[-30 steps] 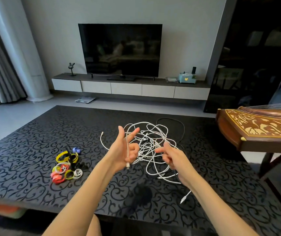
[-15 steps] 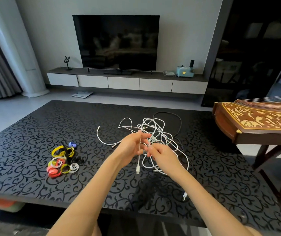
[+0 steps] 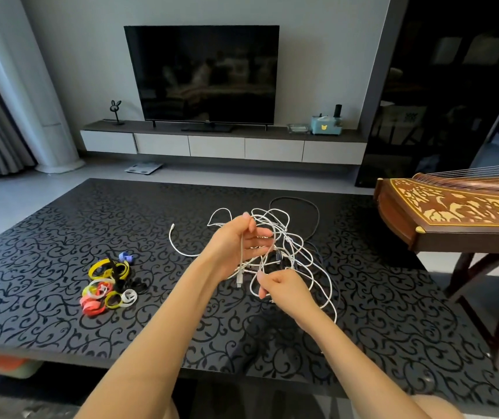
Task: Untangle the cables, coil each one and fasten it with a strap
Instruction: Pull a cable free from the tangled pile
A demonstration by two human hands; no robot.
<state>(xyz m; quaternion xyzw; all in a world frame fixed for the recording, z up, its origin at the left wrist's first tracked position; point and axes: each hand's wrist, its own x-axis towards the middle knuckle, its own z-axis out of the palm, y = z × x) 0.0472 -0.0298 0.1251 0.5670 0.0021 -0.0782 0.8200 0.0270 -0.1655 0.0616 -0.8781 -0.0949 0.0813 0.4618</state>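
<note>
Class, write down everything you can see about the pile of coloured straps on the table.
The straps lie in a loose heap on the black patterned table, left of the cable tangle. Flat bands curled into loops: yellow, red, white, black, one blue. Material looks soft, perhaps fabric. Only the table touches them.

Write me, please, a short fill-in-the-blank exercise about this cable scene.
The left hand grips a cable with its plug hanging ____.
The right hand pinches part of the tangle, which is mostly ____.
The coloured straps lie piled on the black patterned ____.
Missing words: down, white, table.
</note>
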